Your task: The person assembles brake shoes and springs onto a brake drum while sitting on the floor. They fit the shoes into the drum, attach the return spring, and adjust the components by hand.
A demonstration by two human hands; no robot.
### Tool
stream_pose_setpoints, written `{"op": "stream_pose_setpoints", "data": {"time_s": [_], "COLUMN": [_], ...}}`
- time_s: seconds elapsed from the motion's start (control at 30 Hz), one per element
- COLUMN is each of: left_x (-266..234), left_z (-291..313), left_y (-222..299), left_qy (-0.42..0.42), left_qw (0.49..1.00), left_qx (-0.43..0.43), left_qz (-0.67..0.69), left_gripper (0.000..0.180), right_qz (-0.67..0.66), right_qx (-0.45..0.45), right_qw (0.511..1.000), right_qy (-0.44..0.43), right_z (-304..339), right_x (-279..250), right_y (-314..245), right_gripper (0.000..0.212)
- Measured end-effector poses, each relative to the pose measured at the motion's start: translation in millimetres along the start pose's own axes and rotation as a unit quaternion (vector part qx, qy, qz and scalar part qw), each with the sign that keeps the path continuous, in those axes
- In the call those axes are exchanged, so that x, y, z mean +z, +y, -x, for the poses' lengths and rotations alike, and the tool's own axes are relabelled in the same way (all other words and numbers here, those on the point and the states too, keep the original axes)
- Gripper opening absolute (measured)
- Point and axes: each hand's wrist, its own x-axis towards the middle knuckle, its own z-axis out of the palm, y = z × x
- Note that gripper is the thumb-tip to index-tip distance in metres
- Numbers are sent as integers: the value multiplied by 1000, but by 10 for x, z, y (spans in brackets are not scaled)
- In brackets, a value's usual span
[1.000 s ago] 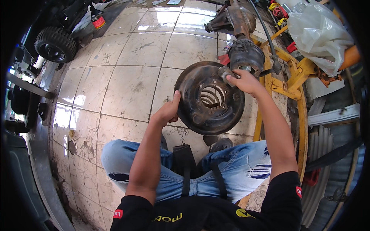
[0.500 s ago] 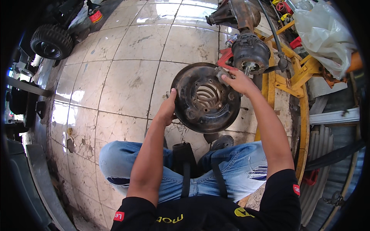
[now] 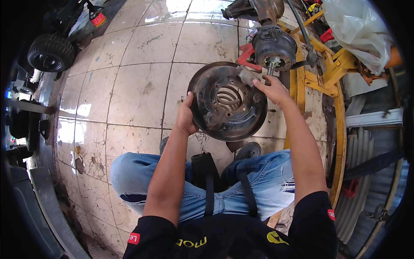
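Observation:
Between my hands is a round black brake backing plate (image 3: 207, 116), with bolt holes around a large centre opening. Curved coils, like those of a spring (image 3: 229, 98), show through that opening. A small greyish cylinder (image 3: 246, 75) sits on the plate's upper right edge. My left hand (image 3: 187, 115) is closed on the left rim, thumb on the face and fingers mostly hidden behind. At the upper right rim, my right hand (image 3: 272, 90) grips the plate beside the cylinder. Just beyond it, a splined shaft (image 3: 271, 65) sticks out of the black round end of an axle (image 3: 275, 45).
A red stand (image 3: 246, 54) is by the axle, and a yellow metal frame (image 3: 338, 129) runs along the right. Clear plastic sheeting (image 3: 358, 34) hangs at the upper right. A vehicle wheel (image 3: 51, 52) stands far left on the tiled floor (image 3: 138, 90).
The plate sits slightly higher in the view, and the scene has shifted a little left. My right hand has moved from the cylinder to the rim beside it; my left keeps its grip.

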Motion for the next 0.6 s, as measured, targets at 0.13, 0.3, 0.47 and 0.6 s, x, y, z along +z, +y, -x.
{"op": "stream_pose_setpoints", "data": {"time_s": [0.13,0.3,0.47,0.6], "left_x": [-48,-72,-225,-436], "left_z": [-25,-103,-197,-215], "left_y": [-43,18,315,633], "left_qy": [-20,0,-18,-4], "left_qw": [999,999,999,999], "left_qx": [4,46,34,34], "left_qz": [42,19,-13,-24], "left_gripper": [60,58,55,55], "right_qz": [-39,24,14,8], "right_qx": [61,-27,-20,-32], "right_qw": [997,999,1000,999], "right_qy": [24,21,20,37], "right_z": [-15,-42,-59,31], "right_x": [119,259,428,660], "right_y": [197,375,348,126], "right_gripper": [96,86,87,90]}}
